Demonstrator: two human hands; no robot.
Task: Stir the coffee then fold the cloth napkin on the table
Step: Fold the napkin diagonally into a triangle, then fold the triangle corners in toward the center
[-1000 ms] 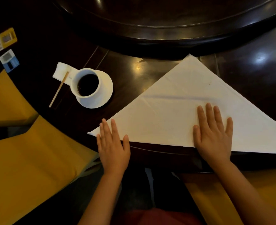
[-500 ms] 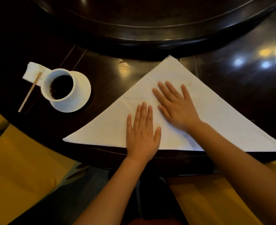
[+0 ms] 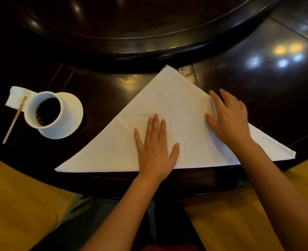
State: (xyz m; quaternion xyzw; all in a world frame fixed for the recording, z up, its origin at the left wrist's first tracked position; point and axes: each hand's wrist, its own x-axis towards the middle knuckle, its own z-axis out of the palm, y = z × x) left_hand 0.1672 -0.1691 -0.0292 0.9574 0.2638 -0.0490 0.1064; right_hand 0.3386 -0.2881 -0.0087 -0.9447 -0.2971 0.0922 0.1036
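Yellow seats point(image 3: 19, 205) flank our arms below the table point(image 3: 258, 91) edge. Napkin point(image 3: 113, 149), a flat triangle, lies along that edge. Left hand point(image 3: 156, 149) presses flat on it, fingers spread; right hand point(image 3: 229, 120) splayed over its right slope. Farther left: coffee cup point(image 3: 44, 110) on saucer point(image 3: 73, 113), stirrer point(image 3: 14, 122) beside it.

**Body check: bare arms, nothing worn**

Two bare forearms in frame, entering from 6 o'clock. No sleeves visible up to frame edge. Left hand point(image 3: 156, 147): no rings, no watch, no wristband; nails short and unpainted. Right hand point(image 3: 228, 120): same, slightly motion-blurred, so fine detail unclear. Sliver of red garment at 6 o'clock, between the forearms; type indeterminate.
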